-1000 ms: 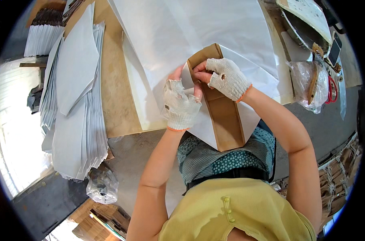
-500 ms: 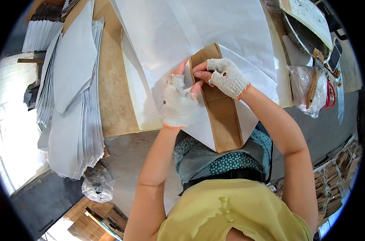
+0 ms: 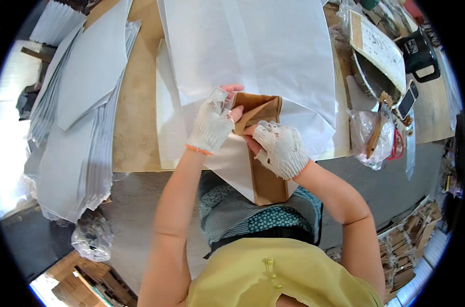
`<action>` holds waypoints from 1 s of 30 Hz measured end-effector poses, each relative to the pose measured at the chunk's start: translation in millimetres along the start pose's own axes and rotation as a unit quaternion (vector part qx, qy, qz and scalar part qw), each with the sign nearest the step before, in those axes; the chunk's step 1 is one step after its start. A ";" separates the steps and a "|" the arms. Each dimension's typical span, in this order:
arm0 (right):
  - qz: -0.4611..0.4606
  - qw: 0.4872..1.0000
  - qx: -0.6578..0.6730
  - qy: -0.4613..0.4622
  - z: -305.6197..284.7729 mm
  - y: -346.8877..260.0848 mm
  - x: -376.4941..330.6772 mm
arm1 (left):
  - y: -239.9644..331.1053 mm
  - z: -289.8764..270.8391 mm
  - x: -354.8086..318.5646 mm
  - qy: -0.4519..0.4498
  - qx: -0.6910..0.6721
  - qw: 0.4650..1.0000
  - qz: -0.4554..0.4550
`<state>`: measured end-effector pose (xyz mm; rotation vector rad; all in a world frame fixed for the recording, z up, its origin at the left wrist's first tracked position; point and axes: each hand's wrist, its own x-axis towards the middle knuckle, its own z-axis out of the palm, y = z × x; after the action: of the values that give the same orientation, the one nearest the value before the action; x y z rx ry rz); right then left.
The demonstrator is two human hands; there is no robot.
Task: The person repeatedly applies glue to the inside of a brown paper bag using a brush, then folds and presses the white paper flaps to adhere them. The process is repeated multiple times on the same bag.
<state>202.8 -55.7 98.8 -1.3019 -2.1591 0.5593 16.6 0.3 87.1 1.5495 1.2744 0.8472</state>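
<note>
A tan tabletop (image 3: 134, 138) stretches across the scene, its front edge nearest the worker's lap. One large white paper piece (image 3: 258, 51) covers its middle, long axis running from the far edge toward the near edge. A pile of white sheets (image 3: 91, 82), too many to count, fills the left edge and juts past the near left corner. Centered on the paper's near end, one brown strip (image 3: 269, 189) points the same way lengthwise, its lower end beyond the near edge, its upper end raised in a slanting fold. To the right, one metal pan (image 3: 369, 86) lies partly under one white board (image 3: 378, 53). Two gloved hands work the strip: the right hand (image 3: 282, 148) pinches the fold, blocking part of it from sight; the left hand (image 3: 210, 122) sets its thumb at the left side, though whether it grips cannot be told. Toward the right rest one clear plastic bag (image 3: 359, 129) overhanging the near edge, one black mug (image 3: 418, 51) farther back, one brush (image 3: 379, 127) across the bag, one phone (image 3: 408, 99) and one pair of red-handled scissors (image 3: 396, 138).
</note>
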 end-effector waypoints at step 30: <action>0.022 0.968 -0.191 0.162 -30.7 31.3 15.5 | 0.9 11.5 4.2 0.037 0.037 0.998 -0.045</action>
<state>237.4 -25.9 107.0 -1.5208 -2.0225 -0.0650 28.3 1.8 83.9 1.5180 1.4324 0.8159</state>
